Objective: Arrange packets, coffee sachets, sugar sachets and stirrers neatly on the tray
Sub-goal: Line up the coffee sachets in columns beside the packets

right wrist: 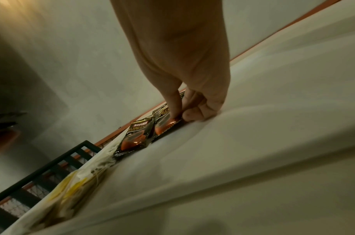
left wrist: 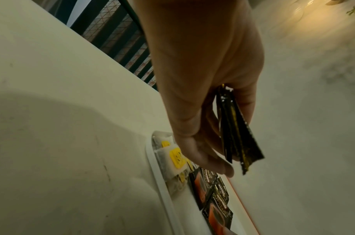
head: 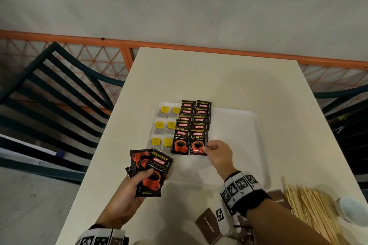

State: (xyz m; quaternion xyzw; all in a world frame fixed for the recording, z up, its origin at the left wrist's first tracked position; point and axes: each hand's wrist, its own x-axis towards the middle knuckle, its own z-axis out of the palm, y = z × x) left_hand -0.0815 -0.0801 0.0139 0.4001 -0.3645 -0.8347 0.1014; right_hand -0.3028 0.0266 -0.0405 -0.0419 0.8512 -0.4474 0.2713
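Observation:
A white tray (head: 239, 121) lies on the table. On its left side lie tea bags with yellow tags (head: 159, 125), and beside them two overlapping columns of black coffee sachets (head: 192, 119). My right hand (head: 217, 151) pinches the lower right corner of the nearest sachet (head: 198, 142) of the right column, which lies on the tray. My left hand (head: 131, 189) grips a fan of several coffee sachets (head: 152, 173) above the table's front left, just off the tray. In the right wrist view the thumb and fingers (right wrist: 172, 108) press that sachet (right wrist: 162, 125).
Wooden stirrers (head: 310, 207) lie in a heap at the front right, next to a white bowl (head: 352, 211). Brown sugar sachets (head: 209, 225) lie near my right forearm. Dark slatted chairs (head: 49, 95) stand left and right; an orange railing (head: 179, 44) runs behind the table.

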